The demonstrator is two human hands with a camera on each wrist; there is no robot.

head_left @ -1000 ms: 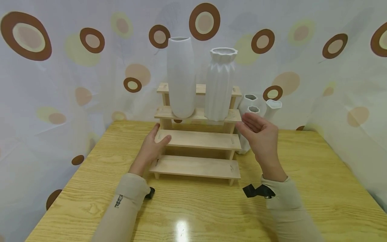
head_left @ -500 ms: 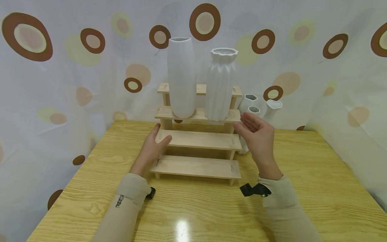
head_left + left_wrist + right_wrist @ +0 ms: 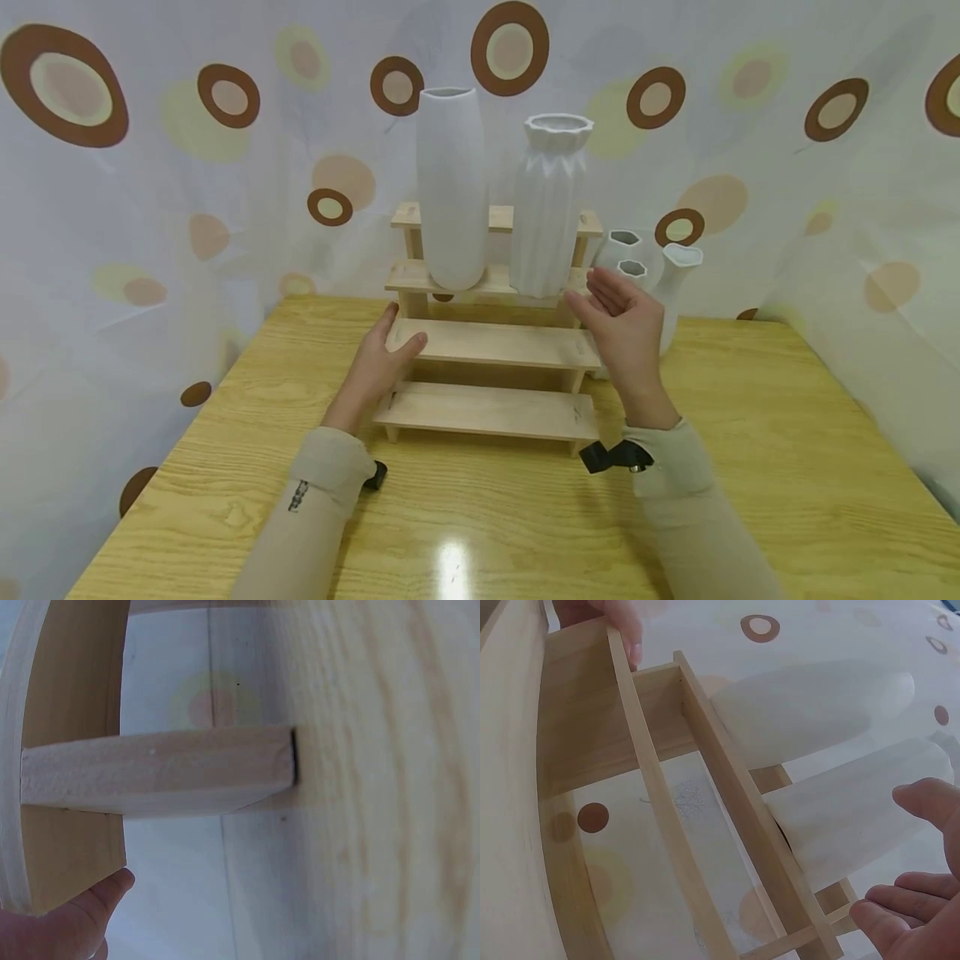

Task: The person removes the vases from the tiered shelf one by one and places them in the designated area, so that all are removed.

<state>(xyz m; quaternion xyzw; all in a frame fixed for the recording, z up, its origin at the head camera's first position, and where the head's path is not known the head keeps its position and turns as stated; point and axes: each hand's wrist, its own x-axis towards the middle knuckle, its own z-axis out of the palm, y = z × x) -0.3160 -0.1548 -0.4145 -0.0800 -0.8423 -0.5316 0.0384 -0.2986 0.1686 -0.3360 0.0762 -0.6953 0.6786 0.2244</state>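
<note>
A four-tier wooden display stand [image 3: 480,408] stands on the table in the head view. My left hand [image 3: 378,358] grips its left end, thumb over a lower tier and fingers along the side. On the third tier up are two white vases: a tall smooth one [image 3: 452,192] on the left and a pleated one [image 3: 550,208] with a scalloped rim on the right. By the pleated vase's base, my right hand [image 3: 626,333] holds nothing, its fingers loosely bent. The right wrist view shows its thumb and fingers beside the pleated vase [image 3: 862,810].
Several more white vases cluster right of the stand, one with a flared mouth [image 3: 681,257]; my right hand partly covers them. Behind the wood-grain table [image 3: 772,450] hangs a white cloth [image 3: 795,192] with brown and yellow circles.
My right hand has moved left, closer to the pleated vase's base and over the stand's right end. My left hand stays in place on the stand, and both vases there are unmoved.
</note>
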